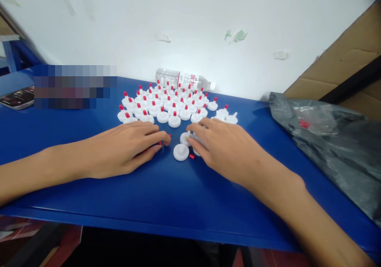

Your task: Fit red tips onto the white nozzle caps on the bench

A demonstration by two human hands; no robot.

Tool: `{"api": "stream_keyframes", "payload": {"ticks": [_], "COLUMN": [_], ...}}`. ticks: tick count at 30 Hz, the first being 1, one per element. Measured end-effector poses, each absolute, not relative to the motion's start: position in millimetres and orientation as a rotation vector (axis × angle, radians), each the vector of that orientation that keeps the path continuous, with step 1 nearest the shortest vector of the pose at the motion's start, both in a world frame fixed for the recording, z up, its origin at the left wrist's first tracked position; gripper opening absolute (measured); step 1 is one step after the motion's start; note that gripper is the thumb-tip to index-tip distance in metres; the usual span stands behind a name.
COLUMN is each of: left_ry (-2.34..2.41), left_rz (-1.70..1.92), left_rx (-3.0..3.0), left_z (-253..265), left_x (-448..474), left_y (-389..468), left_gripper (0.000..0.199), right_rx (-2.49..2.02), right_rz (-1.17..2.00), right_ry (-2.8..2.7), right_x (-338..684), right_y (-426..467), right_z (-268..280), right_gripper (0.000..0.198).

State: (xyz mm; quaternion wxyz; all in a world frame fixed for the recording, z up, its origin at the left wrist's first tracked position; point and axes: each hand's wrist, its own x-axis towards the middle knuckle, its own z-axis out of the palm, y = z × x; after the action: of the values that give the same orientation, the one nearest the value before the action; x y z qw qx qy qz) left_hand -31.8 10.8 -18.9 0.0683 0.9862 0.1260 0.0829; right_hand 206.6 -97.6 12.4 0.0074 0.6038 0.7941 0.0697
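White round bottle caps with pointed spouts, many wearing small red tip caps, stand grouped on the blue table; one such white spout cap (174,120) is at the front of the group. My left hand (131,146) is low over the table, its thumb and forefinger curled around a small red tip cap (160,143). My right hand (226,146) has thumb and fingers closed on a white spout cap (185,138) without a red tip. In front of it lies another bare white cap (181,152), with a loose red tip cap (192,156) beside it. The right palm partly hides more white caps.
A clear plastic bottle (184,78) lies behind the caps against the white wall (193,16). A grey plastic bag (336,151) and a small clear bag (318,120) with red pieces are at right. A phone (19,97) lies at far left beside a blurred patch.
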Motion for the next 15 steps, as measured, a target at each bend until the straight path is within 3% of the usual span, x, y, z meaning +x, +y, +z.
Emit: {"api": "stream_keyframes", "payload": {"ticks": [15], "left_ry": [0.381], "left_rz": [0.264], "left_rx": [2.956], "left_z": [-18.5], "left_x": [-29.6], "left_y": [9.6], "left_gripper": [0.029], "right_rx": [1.883], "right_rz": [0.237], "right_ry": [2.48], "right_x": [206.1], "right_y": [-96.3], "right_z": [13.9], "right_gripper": [0.029]}}
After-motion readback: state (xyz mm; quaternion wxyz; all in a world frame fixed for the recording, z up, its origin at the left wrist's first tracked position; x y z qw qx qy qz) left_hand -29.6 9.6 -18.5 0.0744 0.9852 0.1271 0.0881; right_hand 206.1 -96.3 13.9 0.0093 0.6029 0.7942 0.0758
